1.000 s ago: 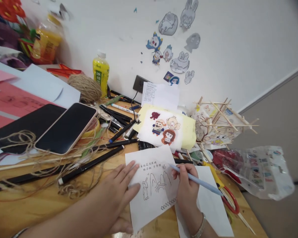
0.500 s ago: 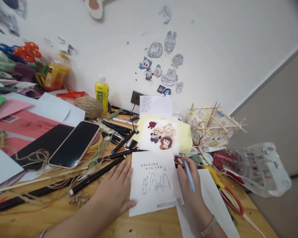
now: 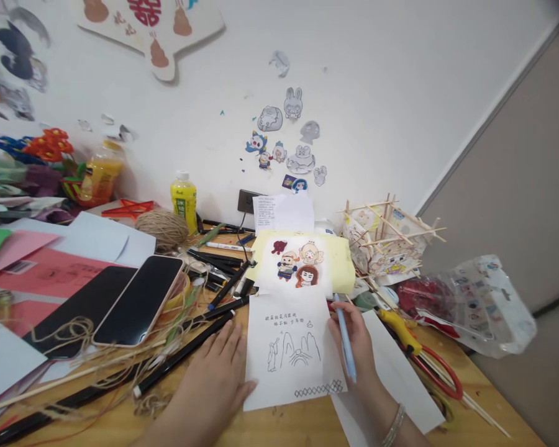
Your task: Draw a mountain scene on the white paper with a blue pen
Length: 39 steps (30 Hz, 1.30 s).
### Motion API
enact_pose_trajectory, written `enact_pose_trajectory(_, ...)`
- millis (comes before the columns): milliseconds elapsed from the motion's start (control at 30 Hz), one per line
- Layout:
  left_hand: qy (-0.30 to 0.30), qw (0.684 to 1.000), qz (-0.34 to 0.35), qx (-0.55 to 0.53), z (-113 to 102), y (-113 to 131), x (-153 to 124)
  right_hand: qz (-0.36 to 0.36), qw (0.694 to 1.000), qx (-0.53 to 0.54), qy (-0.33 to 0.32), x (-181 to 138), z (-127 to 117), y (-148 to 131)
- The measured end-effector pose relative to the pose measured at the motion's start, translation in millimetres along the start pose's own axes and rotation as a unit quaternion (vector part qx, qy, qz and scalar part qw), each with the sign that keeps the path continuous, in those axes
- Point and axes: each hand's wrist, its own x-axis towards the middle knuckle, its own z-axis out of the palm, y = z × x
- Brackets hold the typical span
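Observation:
A white sheet (image 3: 292, 354) with a line drawing of hills and a figure lies on the wooden desk (image 3: 289, 428) in front of me. My left hand (image 3: 214, 379) rests flat on the desk with fingers spread, its thumb touching the sheet's left edge. My right hand (image 3: 356, 344) is closed round a light blue pen (image 3: 345, 338) at the sheet's right edge, the pen's tip pointing away from me. A sheet with coloured cartoon figures (image 3: 295, 264) lies just beyond the drawing.
Two dark phones (image 3: 121, 301) lie at left among black pens (image 3: 186, 347) and loose twine. Yellow-handled scissors (image 3: 419, 354), a stick frame (image 3: 391, 239) and a plastic bag (image 3: 475, 304) sit at right. A twine ball (image 3: 163, 226) and yellow bottle (image 3: 184, 200) stand by the wall.
The view has tilted upward, showing more wall. My right hand lifted the pen off the drawing and turned it from lying sideways to pointing away. My left hand slid off the sheet to its edge.

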Motion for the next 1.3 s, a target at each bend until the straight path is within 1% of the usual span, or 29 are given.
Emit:
enact_pose_trajectory(133,0.005,1.000,0.006,-0.018,1,-1,-2,-0.088,0.996,-0.023,0.024,-2,-4,0)
enact_pose_trajectory(300,0.023,0.999,0.015,-0.039,2,-2,-3,-0.190,0.981,-0.030,0.014,-4,-6,-9)
enact_pose_trajectory(400,0.039,0.998,0.025,-0.049,6,-4,-2,-0.219,0.975,-0.028,0.013,-6,-8,-17)
enact_pose_trajectory(467,0.054,0.997,0.034,-0.054,16,-7,1,-0.222,0.975,-0.010,0.018,-7,-11,-22)
enact_pose_trajectory(533,0.076,0.995,0.044,-0.056,34,-11,5,-0.209,0.977,0.019,0.041,-7,-14,-27)
enact_pose_trajectory(567,0.110,0.991,0.045,-0.056,43,-14,6,-0.193,0.979,0.039,0.059,-6,-16,-29)
enact_pose_trajectory(600,0.131,0.988,0.055,-0.055,52,-16,8,-0.166,0.981,0.060,0.074,-6,-17,-32)
enact_pose_trajectory(667,0.142,0.983,0.087,-0.079,63,-18,9,-0.086,0.986,0.113,0.088,-5,-19,-37)
enact_pose_trajectory(733,0.141,0.972,0.121,-0.145,59,-17,8,0.016,0.982,0.175,0.071,-3,-19,-41)
enact_pose_trajectory(800,0.128,0.945,0.138,-0.267,42,-12,5,0.093,0.968,0.227,0.053,-1,-17,-42)
enact_pose_trajectory(833,0.106,0.919,0.141,-0.354,31,-9,4,0.120,0.961,0.247,0.044,-1,-16,-41)
enact_pose_trajectory(867,0.091,0.875,0.132,-0.457,21,-6,3,0.140,0.955,0.261,0.035,-1,-14,-40)
enact_pose_trajectory(900,0.073,0.820,0.103,-0.558,13,-4,4,0.156,0.950,0.271,0.027,-1,-13,-38)
enact_pose_trajectory(967,0.059,0.781,0.061,-0.619,5,-1,6,0.171,0.943,0.283,0.022,-1,-10,-34)
enact_pose_trajectory(1067,0.060,0.742,0.008,-0.667,10,0,12,0.181,0.941,0.286,0.008,-4,-7,-32)
enact_pose_trajectory(1167,0.060,0.704,-0.019,-0.707,21,0,15,0.187,0.942,0.280,0.001,-6,-5,-34)
enact_pose_trajectory(1233,0.053,0.690,-0.028,-0.721,26,1,15,0.189,0.939,0.289,0.010,-5,-4,-34)
enact_pose_trajectory(1300,0.039,0.684,-0.031,-0.728,30,2,16,0.187,0.936,0.298,0.011,-4,-3,-35)
